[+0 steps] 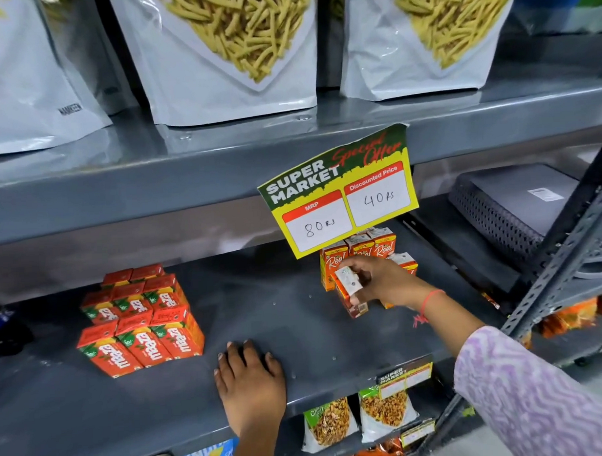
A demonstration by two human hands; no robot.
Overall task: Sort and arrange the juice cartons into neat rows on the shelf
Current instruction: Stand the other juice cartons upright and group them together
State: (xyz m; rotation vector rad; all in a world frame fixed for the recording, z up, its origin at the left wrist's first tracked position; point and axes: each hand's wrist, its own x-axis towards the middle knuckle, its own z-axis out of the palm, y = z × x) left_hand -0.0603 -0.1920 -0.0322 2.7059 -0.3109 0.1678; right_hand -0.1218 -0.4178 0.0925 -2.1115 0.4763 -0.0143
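Note:
Several red Maaza juice cartons (pixel 139 318) stand in tidy rows at the left of the grey middle shelf (pixel 268 317). At the right, partly hidden by a price sign, stands a group of orange Real juice cartons (pixel 361 249). My right hand (pixel 380 279) is shut on one Real carton (pixel 350 287), held tilted just in front of that group, its lower end near the shelf. My left hand (pixel 250 379) lies flat, palm down, on the shelf's front edge and holds nothing.
A yellow and green "Super Market" price sign (pixel 339 192) hangs from the upper shelf over the Real cartons. Large snack pouches (pixel 232 53) stand above. A grey perforated basket (pixel 507 207) sits at the right. Snack packets (pixel 361 420) fill the shelf below.

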